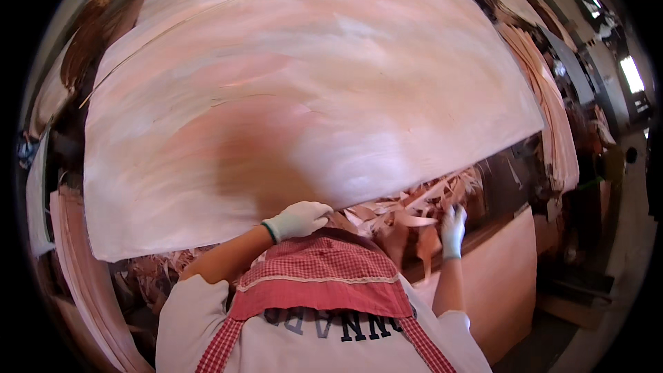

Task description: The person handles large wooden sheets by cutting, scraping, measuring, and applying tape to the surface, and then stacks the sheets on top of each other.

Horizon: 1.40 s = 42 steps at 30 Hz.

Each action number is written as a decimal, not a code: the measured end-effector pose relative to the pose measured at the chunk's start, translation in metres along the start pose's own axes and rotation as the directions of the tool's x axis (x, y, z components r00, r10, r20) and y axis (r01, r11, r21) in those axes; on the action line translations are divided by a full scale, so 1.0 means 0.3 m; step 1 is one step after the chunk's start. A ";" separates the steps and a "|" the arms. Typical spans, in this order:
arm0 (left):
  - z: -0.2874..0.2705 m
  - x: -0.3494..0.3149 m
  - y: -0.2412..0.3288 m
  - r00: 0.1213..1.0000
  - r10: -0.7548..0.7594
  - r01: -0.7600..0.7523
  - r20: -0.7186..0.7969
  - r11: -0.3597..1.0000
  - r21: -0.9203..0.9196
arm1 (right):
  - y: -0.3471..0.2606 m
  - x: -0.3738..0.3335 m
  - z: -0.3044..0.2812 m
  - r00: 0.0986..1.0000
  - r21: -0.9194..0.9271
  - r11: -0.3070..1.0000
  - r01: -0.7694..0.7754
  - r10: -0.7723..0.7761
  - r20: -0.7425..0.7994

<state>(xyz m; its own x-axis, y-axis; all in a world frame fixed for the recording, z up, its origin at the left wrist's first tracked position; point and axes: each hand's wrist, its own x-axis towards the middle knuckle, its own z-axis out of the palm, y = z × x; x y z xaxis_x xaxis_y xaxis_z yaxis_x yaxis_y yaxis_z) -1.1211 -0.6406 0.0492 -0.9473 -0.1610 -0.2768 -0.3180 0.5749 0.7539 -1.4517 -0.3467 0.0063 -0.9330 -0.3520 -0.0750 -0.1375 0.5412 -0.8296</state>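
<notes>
A broad sheet of pinkish wood veneer spreads in front of me, its near edge running close to my body. At that edge is my left hand in a white glove, its fingers bent and pressed together. Whatever they may hold is hidden. Farther right, my right hand, also gloved in white, is over the scrap pile, beyond the sheet's edge. Motion blurs its fingers, so its grip is unclear. Torn veneer strips are heaped between the two hands, and some hang down beside the right one.
Below my right forearm stands a pale veneer panel. Layered veneer sheets hang at the right, with another stack at the lower left. More scraps lie under the big sheet's left front edge.
</notes>
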 end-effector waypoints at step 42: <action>-2.387 -0.538 -0.343 0.137 0.170 -0.263 -0.976 0.956 0.130 | -0.715 -0.321 0.879 0.823 -0.193 0.979 -0.057 0.156 0.546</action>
<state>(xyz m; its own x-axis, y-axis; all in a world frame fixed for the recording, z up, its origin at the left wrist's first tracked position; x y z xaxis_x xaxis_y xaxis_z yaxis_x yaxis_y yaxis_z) -0.9626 -1.2481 0.4431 -0.2207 -0.7069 0.6721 -0.0505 0.6964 0.7159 -1.2446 -0.6304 0.0454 -0.6082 -0.6223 -0.4928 -0.1456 0.6978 -0.7014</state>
